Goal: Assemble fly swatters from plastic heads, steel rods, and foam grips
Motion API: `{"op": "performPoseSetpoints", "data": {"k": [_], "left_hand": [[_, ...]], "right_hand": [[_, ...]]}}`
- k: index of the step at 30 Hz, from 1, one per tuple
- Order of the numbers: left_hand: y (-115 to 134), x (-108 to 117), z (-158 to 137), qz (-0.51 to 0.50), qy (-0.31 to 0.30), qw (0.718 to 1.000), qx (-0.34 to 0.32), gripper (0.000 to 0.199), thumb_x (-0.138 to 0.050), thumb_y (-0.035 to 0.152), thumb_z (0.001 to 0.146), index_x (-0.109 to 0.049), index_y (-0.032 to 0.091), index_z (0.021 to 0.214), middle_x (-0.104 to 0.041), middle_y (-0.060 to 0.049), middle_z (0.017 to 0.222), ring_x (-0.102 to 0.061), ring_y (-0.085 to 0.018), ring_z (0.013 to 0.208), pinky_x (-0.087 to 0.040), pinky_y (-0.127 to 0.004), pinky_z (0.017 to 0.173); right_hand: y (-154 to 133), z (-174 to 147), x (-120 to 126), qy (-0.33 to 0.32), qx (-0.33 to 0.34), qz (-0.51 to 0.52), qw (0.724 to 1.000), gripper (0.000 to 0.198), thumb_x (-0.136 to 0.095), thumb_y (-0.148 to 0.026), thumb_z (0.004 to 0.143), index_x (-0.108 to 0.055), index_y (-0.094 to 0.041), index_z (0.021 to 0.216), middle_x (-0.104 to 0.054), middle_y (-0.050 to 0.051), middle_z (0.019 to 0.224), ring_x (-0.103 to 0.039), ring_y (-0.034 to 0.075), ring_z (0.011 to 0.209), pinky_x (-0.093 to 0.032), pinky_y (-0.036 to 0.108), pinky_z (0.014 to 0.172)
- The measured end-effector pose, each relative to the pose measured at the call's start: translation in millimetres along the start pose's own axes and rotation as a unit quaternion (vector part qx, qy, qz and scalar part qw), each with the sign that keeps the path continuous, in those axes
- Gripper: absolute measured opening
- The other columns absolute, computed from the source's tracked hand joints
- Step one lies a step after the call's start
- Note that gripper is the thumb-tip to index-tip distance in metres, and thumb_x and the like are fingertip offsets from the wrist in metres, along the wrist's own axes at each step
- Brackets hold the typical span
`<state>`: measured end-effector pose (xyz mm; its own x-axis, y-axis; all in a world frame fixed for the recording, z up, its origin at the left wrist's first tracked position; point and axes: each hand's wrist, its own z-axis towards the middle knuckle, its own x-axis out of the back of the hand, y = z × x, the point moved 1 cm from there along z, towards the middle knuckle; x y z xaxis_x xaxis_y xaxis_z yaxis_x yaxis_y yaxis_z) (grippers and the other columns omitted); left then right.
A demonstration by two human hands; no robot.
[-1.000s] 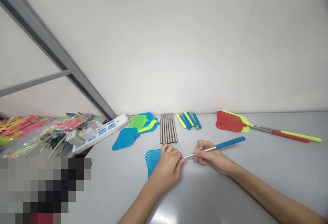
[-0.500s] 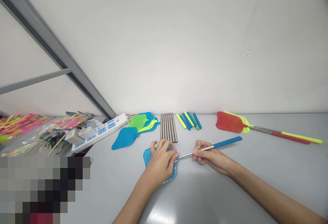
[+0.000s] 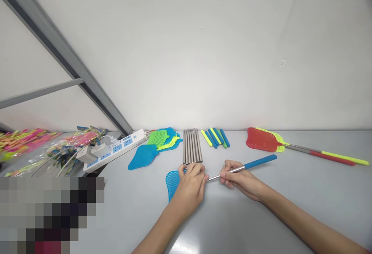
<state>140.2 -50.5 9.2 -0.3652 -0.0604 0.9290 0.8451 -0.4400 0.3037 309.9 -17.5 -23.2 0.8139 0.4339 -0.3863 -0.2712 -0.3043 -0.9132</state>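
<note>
My left hand (image 3: pixel 192 186) is closed around the neck of a blue perforated fly swatter head (image 3: pixel 172 186), covering most of it. A thin steel rod (image 3: pixel 214 177) runs from that hand to the right. My right hand (image 3: pixel 236 175) pinches the thicker metal part of this rod, just short of its blue handle grip (image 3: pixel 260 162). Beyond my left hand lie several metal rods (image 3: pixel 192 145) side by side. Several loose blue, yellow and green grips (image 3: pixel 215 138) rest to their right.
Loose swatter heads (image 3: pixel 143 156) in blue, green and yellow lie left of the rods. Red and yellow fly swatters (image 3: pixel 263 139) lie at the right. A white power strip (image 3: pixel 114 149) and bagged colourful items (image 3: pixel 29 141) are at the left, with a wall (image 3: pixel 217 52) behind.
My left hand has shifted slightly right toward the neck of the blue swatter head, which has turned a little. My right hand keeps its hold on the rod.
</note>
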Motion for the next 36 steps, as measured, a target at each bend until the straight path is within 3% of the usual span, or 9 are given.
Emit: {"op": "performPoseSetpoints", "data": {"k": [5, 14, 36], "left_hand": [[11, -2, 1, -0.011, -0.025, 1.0, -0.007, 0.022, -0.031, 0.026, 0.085, -0.05, 0.019, 0.076, -0.052, 0.0, 0.08, -0.042, -0.015, 0.084, -0.022, -0.037, 0.08], [17, -2, 4, -0.003, -0.011, 1.0, 0.001, 0.024, -0.031, 0.016, 0.083, -0.051, 0.02, 0.071, -0.058, 0.001, 0.066, -0.042, -0.016, 0.075, -0.019, -0.041, 0.081], [-2, -1, 6, -0.028, -0.013, 0.999, 0.027, 0.024, -0.034, 0.019, 0.082, -0.05, 0.021, 0.065, -0.057, 0.004, 0.062, -0.043, -0.016, 0.076, -0.019, -0.038, 0.075]], "right_hand": [[1, 1, -1, -0.003, -0.002, -0.019, 1.0, 0.023, -0.062, -0.029, 0.067, -0.043, -0.017, 0.062, -0.057, 0.001, 0.058, -0.041, 0.008, 0.047, -0.028, 0.023, 0.046], [3, 2, -1, 0.04, -0.001, 0.007, 0.999, 0.026, -0.063, -0.03, 0.065, -0.04, -0.018, 0.058, -0.048, -0.003, 0.05, -0.033, 0.007, 0.043, -0.021, 0.022, 0.043], [5, 4, -1, 0.058, 0.014, 0.024, 0.998, 0.026, -0.062, -0.026, 0.064, -0.039, -0.018, 0.056, -0.049, -0.001, 0.05, -0.032, 0.007, 0.044, -0.016, 0.023, 0.043]]}}
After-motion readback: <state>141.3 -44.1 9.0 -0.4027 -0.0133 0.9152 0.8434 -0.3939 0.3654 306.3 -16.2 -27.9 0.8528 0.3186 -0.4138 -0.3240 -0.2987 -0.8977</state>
